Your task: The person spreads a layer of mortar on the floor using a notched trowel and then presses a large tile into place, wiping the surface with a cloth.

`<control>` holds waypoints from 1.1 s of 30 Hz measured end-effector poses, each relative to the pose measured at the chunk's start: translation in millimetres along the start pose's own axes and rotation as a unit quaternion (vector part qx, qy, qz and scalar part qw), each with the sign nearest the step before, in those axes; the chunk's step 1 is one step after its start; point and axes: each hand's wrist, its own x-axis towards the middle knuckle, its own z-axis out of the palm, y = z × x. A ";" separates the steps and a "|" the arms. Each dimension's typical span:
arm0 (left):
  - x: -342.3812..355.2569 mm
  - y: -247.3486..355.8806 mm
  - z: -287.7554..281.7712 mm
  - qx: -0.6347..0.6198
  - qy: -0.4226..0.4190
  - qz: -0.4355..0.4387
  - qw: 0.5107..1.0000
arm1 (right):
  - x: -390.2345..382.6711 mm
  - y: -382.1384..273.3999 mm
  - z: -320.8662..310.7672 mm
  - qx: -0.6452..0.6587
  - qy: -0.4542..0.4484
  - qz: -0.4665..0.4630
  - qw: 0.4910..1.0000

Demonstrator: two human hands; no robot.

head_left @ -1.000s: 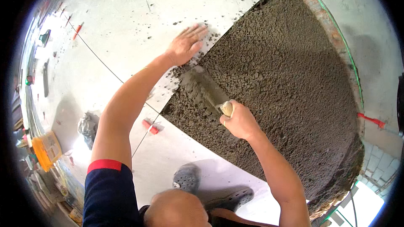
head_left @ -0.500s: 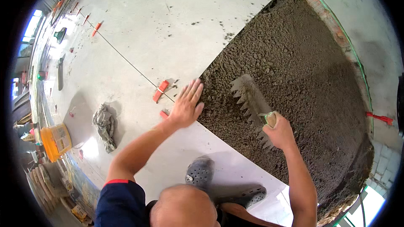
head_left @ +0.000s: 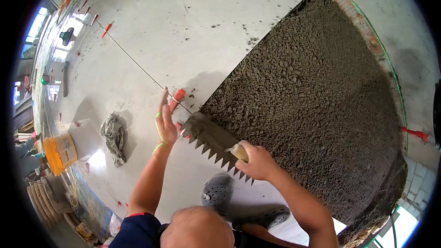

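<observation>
My right hand (head_left: 258, 161) is closed around the pale handle of a notched trowel (head_left: 207, 134). Its long toothed blade lies along the tile edge at the corner of the dark mortar bed (head_left: 308, 87), teeth toward me over the large light-grey tile (head_left: 193, 165). My left hand (head_left: 166, 123) is open with fingers stretched, turned edge-on just off the blade's far-left end. Beside those fingers sits a red levelling wedge (head_left: 177, 99) on the joint between tiles. A smaller red piece is partly covered near my left palm.
A crumpled grey rag (head_left: 113, 138) lies left of my left arm, with an orange bucket (head_left: 59, 154) beyond it. More red wedges (head_left: 106, 30) follow the joint. A brick strip (head_left: 367, 36) with a green line borders the mortar. My grey clog (head_left: 217, 194) stands on the tile.
The trowel has swung left from the middle of the mortar to the tile edge. My left hand has moved left, away from the mortar's edge, and turned edge-on.
</observation>
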 end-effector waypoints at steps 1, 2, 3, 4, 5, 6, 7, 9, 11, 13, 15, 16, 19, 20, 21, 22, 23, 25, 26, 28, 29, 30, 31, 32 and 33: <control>4.0 -5.1 -6.1 0.006 0.011 0.001 1.000 | 8.6 -5.7 6.9 0.007 -0.009 0.003 1.000; 10.2 -9.0 -11.1 0.010 0.020 0.003 1.000 | 16.6 -12.3 13.4 0.016 -0.016 0.006 1.000; 15.8 -13.7 -15.1 0.014 0.026 0.005 1.000 | 23.6 -15.5 17.0 0.025 -0.024 0.009 0.999; 23.6 -16.5 -19.3 0.019 0.032 0.009 0.999 | 34.5 -13.4 18.8 0.050 -0.021 -0.030 0.998; 28.4 -19.4 -23.3 0.023 0.035 0.011 0.999 | 39.4 -13.3 21.7 0.155 -0.059 0.014 0.986; 28.5 -21.4 -26.2 0.026 0.035 0.010 0.999 | 43.4 -14.3 24.9 0.258 -0.097 0.058 0.959; 30.2 -26.1 -26.2 0.027 0.032 0.008 0.999 | 51.0 -13.6 26.3 0.356 -0.130 0.102 0.920; 29.3 -15.1 -21.2 -0.001 0.033 0.011 0.999 | 56.1 -7.4 31.5 0.382 -0.107 0.099 0.912; 25.8 -10.9 -13.6 -0.018 0.019 -0.001 1.000 | 63.7 1.3 29.9 0.369 -0.090 0.092 0.921; 28.3 -5.1 -0.8 -0.031 -0.003 -0.003 0.999 | 70.2 12.0 13.2 0.353 -0.048 0.084 0.931; 27.9 0.9 13.0 -0.044 -0.023 -0.011 0.999 | 73.9 14.7 -16.3 0.369 -0.048 0.097 0.923; 27.5 5.2 21.3 -0.050 -0.035 -0.015 0.998 | 76.9 20.7 -30.2 0.375 -0.035 0.091 0.922; 32.7 14.9 40.9 -0.055 -0.050 -0.019 0.997 | 82.6 21.1 -67.4 0.355 0.027 0.122 0.927; 33.7 16.5 44.9 -0.047 -0.049 -0.017 0.998 | 77.7 20.8 -71.4 0.354 0.016 0.119 0.928; 36.2 15.1 46.8 -0.031 -0.043 -0.008 0.999 | 70.0 19.9 -73.1 0.352 0.005 0.116 0.929; 38.7 13.4 49.0 -0.015 -0.037 0.000 0.999 | 62.5 21.3 -73.6 0.350 -0.007 0.114 0.930; 41.0 11.0 51.9 0.001 -0.030 0.007 1.000 | 53.8 27.7 -69.5 0.263 -0.031 0.080 0.961; 47.4 17.1 59.4 0.026 -0.037 -0.015 0.999 | 33.9 29.9 -63.6 0.079 -0.053 0.028 0.995; 52.4 32.4 59.2 0.038 -0.050 -0.044 0.997 | 29.9 28.0 -64.2 0.051 -0.048 0.043 0.997; 61.2 38.5 63.2 0.039 -0.048 -0.060 0.996 | 27.5 22.9 -66.8 -0.006 -0.038 0.070 0.997; 68.2 31.3 63.8 0.028 -0.034 -0.045 0.998 | 31.0 24.0 -72.9 0.012 -0.029 0.074 0.997; 76.8 21.2 64.2 0.017 -0.022 -0.031 0.999 | 36.8 25.6 -82.1 0.030 -0.021 0.079 0.996; 88.2 9.9 63.7 0.006 -0.006 -0.016 1.000 | 44.3 27.0 -91.8 0.048 -0.012 0.081 0.996; 105.2 -4.7 64.5 -0.007 0.021 0.015 1.000 | 52.9 37.9 -97.5 0.022 0.035 0.047 0.998; 129.3 -15.2 63.7 0.061 0.029 0.024 0.997 | 59.3 48.7 -108.5 0.044 0.058 0.029 0.997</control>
